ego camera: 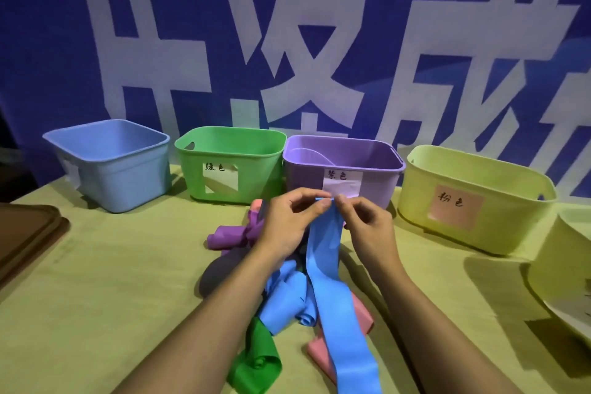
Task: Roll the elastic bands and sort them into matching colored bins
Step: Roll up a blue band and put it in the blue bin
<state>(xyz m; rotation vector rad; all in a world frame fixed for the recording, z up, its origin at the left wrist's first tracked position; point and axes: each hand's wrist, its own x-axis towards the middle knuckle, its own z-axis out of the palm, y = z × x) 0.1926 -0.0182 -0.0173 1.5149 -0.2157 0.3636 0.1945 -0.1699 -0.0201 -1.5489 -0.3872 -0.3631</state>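
Blue backdrop (pixel 48 41) with very large white characters, cut off by the frame edges, fills the upper half. Below it a desk (pixel 112 265) under a yellow-green cloth carries a row of four bins, left to right: blue bin (pixel 112 166), its paper label turned away and unreadable; green bin (pixel 230 163), whose white label reads 绿色; purple bin (pixel 343 166), whose label reads 紫色; and pale yellow bin (pixel 473 198), whose pink label reads 粉色. Part of another pale yellow bin (pixel 563 281) shows at the right edge, and a brown board (pixel 25 233) at the left edge.

Both forearms reach forward from the bottom of the view, with the hands meeting just in front of the purple bin. The left hand (pixel 287 221) and the right hand (pixel 367 227) each pinch the top end of a long blue band (pixel 326 265) between thumb and fingertips — the remaining fingers curled. The band hangs from the pinch and trails toward the near edge, over a loose pile on the desk: more blue bands (pixel 287 297), a pink band (pixel 361 313), a green band (pixel 259 358), a purple band (pixel 230 237) and a dark grey band (pixel 220 272) — none of these touched by either hand.
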